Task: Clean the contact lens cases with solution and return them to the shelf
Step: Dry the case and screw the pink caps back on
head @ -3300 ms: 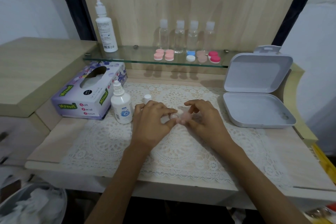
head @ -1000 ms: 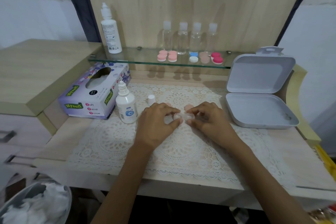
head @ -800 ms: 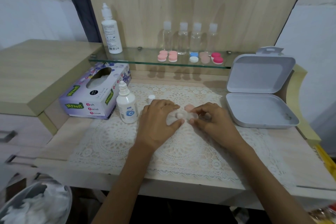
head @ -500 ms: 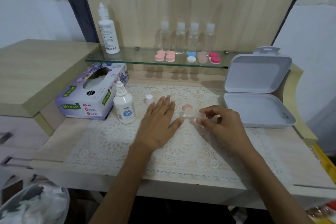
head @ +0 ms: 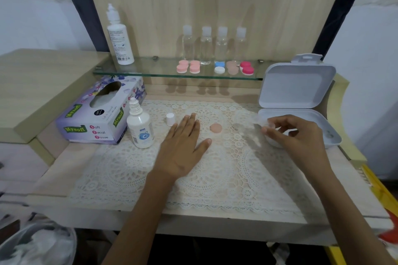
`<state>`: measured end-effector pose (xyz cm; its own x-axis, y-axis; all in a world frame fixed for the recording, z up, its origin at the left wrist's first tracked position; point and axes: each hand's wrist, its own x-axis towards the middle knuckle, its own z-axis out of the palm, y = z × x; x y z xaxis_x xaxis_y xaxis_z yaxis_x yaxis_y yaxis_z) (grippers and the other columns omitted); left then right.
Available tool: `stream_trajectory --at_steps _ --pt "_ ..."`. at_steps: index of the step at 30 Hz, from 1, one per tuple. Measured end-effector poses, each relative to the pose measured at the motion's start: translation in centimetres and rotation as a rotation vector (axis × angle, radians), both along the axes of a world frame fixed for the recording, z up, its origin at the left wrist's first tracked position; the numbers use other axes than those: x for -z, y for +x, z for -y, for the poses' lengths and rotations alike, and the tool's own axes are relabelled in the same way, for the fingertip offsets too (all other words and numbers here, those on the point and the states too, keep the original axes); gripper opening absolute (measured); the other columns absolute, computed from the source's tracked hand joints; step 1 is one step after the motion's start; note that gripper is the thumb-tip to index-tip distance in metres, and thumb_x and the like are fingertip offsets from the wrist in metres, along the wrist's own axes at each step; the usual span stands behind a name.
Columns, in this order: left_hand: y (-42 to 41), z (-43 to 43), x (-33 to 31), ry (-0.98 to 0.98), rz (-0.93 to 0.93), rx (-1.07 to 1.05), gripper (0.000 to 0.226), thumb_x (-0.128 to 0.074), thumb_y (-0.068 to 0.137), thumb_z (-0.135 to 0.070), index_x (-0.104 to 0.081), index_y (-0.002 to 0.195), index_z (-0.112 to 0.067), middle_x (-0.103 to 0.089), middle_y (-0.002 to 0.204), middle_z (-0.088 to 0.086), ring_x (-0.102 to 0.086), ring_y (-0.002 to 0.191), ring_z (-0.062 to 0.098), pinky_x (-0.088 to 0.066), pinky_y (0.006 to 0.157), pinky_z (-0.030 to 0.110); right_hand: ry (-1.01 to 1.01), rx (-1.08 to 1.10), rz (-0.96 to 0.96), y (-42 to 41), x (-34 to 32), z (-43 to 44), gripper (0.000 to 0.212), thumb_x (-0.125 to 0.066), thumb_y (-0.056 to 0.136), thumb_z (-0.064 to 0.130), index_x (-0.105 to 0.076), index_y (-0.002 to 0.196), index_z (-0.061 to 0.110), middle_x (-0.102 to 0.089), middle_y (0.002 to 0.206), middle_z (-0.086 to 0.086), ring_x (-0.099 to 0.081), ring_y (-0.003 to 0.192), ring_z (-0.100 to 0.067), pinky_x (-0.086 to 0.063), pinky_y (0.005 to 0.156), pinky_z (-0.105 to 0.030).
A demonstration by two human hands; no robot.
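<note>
My right hand (head: 295, 135) pinches a clear contact lens case body (head: 261, 123) just left of the open white box (head: 301, 112), above its front left corner. My left hand (head: 183, 144) lies flat on the lace mat (head: 215, 168) with straight fingers. A peach lens case cap (head: 215, 128) sits on the mat between the hands. The small solution bottle (head: 140, 128) stands uncapped left of my left hand, its white cap (head: 170, 119) beside it. Several coloured lens cases (head: 215, 68) rest on the glass shelf (head: 137, 72).
A tissue box (head: 101, 114) lies at the left of the desk. A tall white bottle (head: 118, 36) and several clear bottles (head: 213, 46) stand on the shelf. A bin with crumpled tissues (head: 36, 245) sits below the desk's left corner.
My right hand has carried the clear case body to the right, toward the white box. My left hand let go of it and flattened on the mat. The peach cap now lies uncovered.
</note>
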<state>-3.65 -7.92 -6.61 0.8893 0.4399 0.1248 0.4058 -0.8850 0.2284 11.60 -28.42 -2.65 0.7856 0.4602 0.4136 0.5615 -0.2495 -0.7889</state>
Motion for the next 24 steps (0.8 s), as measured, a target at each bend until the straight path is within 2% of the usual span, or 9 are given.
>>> stream_trajectory --at_steps 3,8,9,12,14,21,24 --pt "0.0 0.0 -0.1 -0.005 0.006 0.001 0.067 -0.016 0.098 -0.055 -0.005 0.152 -0.017 0.014 0.158 -0.005 0.015 0.144 0.006 0.008 0.118 0.029 0.029 0.063 -0.013 1.2 0.1 1.0 0.013 -0.078 0.076 0.024 -0.069 0.083 0.017 -0.07 0.085 0.005 -0.059 0.075 -0.008 -0.038 0.062 -0.004" --pt "0.0 0.0 -0.1 -0.013 0.017 0.002 0.068 -0.017 0.097 -0.055 -0.006 0.152 -0.017 0.013 0.158 -0.007 0.015 0.143 0.005 0.007 0.118 0.028 -0.04 0.168 0.062 2.8 0.3 2.2 0.017 -0.078 0.075 0.02 -0.069 0.088 0.013 -0.068 0.085 0.002 -0.06 0.077 -0.016 -0.037 0.064 -0.001" --pt "-0.1 0.1 -0.1 -0.015 0.021 0.002 0.068 -0.017 0.097 -0.056 -0.006 0.152 -0.017 0.012 0.158 -0.007 0.014 0.144 0.005 0.007 0.118 0.028 -0.069 0.178 0.096 3.0 0.3 2.3 0.017 -0.078 0.075 0.019 -0.069 0.088 0.014 -0.068 0.084 0.003 -0.059 0.077 -0.015 -0.037 0.065 -0.002" --pt "-0.1 0.0 -0.1 -0.029 0.026 0.004 0.068 -0.018 0.097 -0.056 -0.006 0.152 -0.018 0.012 0.158 -0.008 0.014 0.144 0.004 0.007 0.118 0.028 -0.128 0.186 0.201 3.6 0.6 2.4 0.018 -0.079 0.074 0.016 -0.067 0.088 0.016 -0.067 0.088 0.003 -0.057 0.079 -0.016 -0.039 0.069 -0.021" --pt "-0.1 0.0 -0.1 -0.026 0.03 0.006 0.068 -0.018 0.097 -0.056 -0.006 0.152 -0.018 0.012 0.158 -0.008 0.014 0.143 0.003 0.007 0.118 0.027 -0.139 0.179 0.265 3.9 0.8 2.4 0.022 -0.079 0.073 0.012 -0.068 0.091 0.015 -0.068 0.091 0.001 -0.056 0.079 -0.016 -0.039 0.072 -0.026" --pt "-0.2 -0.1 0.0 -0.037 0.046 0.009 0.068 -0.019 0.096 -0.057 -0.007 0.152 -0.019 0.011 0.158 -0.01 0.014 0.143 0.002 0.009 0.116 0.025 -0.159 0.151 0.441 3.7 1.2 2.2 0.028 -0.077 0.07 -0.007 -0.069 0.093 0.006 -0.065 0.088 -0.005 -0.051 0.079 -0.014 -0.034 0.07 -0.018" --pt "-0.1 -0.1 0.0 -0.041 0.047 0.009 0.069 -0.019 0.096 -0.057 -0.007 0.152 -0.019 0.011 0.158 -0.01 0.015 0.143 0.002 0.009 0.115 0.025 -0.163 0.149 0.542 3.7 1.3 2.0 0.03 -0.077 0.066 -0.012 -0.07 0.09 0.004 -0.067 0.087 -0.01 -0.05 0.078 -0.013 -0.039 0.07 -0.024"
